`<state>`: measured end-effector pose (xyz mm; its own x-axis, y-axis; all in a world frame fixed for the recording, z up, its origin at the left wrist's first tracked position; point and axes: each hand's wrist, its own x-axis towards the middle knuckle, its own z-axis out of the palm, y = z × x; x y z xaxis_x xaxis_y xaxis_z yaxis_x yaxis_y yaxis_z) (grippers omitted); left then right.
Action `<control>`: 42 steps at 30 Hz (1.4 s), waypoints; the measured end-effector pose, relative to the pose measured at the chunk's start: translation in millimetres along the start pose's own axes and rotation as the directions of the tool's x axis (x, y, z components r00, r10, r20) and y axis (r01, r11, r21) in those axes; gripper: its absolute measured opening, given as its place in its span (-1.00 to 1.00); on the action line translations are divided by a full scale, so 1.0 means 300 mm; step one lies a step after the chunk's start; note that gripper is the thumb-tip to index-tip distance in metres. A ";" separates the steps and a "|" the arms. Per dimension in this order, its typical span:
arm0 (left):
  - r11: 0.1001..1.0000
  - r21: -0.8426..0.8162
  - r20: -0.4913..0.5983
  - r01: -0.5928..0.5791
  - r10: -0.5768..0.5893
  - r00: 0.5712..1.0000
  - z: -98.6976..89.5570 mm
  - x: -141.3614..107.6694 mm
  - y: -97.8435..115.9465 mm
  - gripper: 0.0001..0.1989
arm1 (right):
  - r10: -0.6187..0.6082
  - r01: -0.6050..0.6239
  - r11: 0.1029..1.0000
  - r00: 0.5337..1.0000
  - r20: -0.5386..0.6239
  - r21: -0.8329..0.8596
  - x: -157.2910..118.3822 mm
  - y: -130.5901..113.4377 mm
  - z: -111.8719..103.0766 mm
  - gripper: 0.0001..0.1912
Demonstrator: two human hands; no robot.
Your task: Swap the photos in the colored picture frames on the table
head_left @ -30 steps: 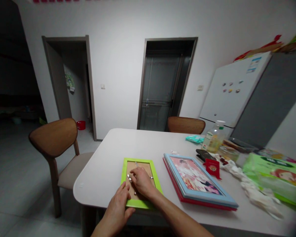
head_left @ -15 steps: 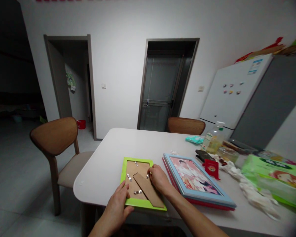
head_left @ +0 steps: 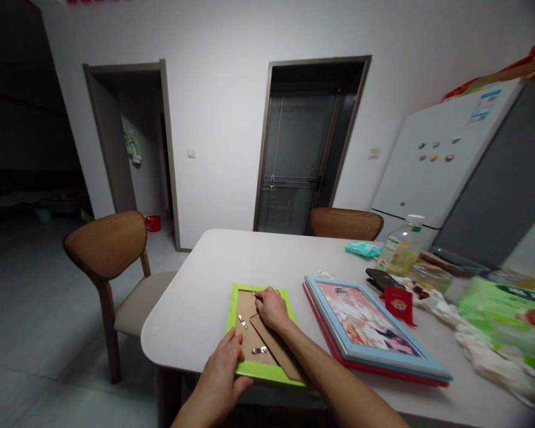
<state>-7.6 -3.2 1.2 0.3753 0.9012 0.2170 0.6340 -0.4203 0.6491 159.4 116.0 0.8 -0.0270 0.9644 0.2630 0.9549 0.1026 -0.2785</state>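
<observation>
While the left hand rests at the near left corner of the green frame, fingers along its side, thumb by its bottom edge, the right hand bends its fingers over a clip near the far edge; whether either hand grips firmly, I cannot tell. The frame lies back up on the white table, close to the near edge, its strut partly under the right forearm. To its right are a blue frame above a red one, a red booklet, a bottle and a green pack. One chair stands left of the table, another beyond it. Behind, the white wall has two doorways, a red bucket stands near the left one, and a fridge bears magnets.
</observation>
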 end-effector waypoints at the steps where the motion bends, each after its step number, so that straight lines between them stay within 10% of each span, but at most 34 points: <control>1: 1.000 -0.001 -0.001 -0.006 0.006 1.000 -0.001 0.001 0.001 -0.47 | 0.003 -0.003 1.000 1.000 0.003 -0.001 -0.001 0.003 0.001 -0.72; 20: 0.999 0.023 -0.076 -0.043 0.044 0.996 0.029 -0.015 -0.021 -0.53 | -0.161 0.148 0.974 0.985 0.062 0.172 -0.213 0.021 -0.102 -0.65; 31: 0.987 -0.154 -0.114 0.051 -0.069 0.991 0.001 0.002 0.010 -0.38 | -0.085 0.093 0.948 0.996 -0.040 0.305 -0.181 -0.028 -0.189 -0.57; 37: 0.836 -0.549 -0.314 0.008 -0.214 0.925 -0.063 0.076 0.033 -0.67 | -0.129 0.152 0.907 0.988 -0.083 0.394 -0.203 -0.117 -0.263 -0.63; 42: 0.532 -0.843 -0.138 0.079 -0.355 0.925 -0.093 0.090 0.027 -0.65 | -0.135 0.122 0.830 0.991 -0.017 0.545 -0.230 -0.142 -0.255 -0.57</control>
<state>-11.3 20.7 32.5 0.0285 0.9971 0.0702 -0.2029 -0.0629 0.9772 143.1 26.6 65.1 -0.1509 0.9375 0.3136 0.6278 0.3359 -0.7022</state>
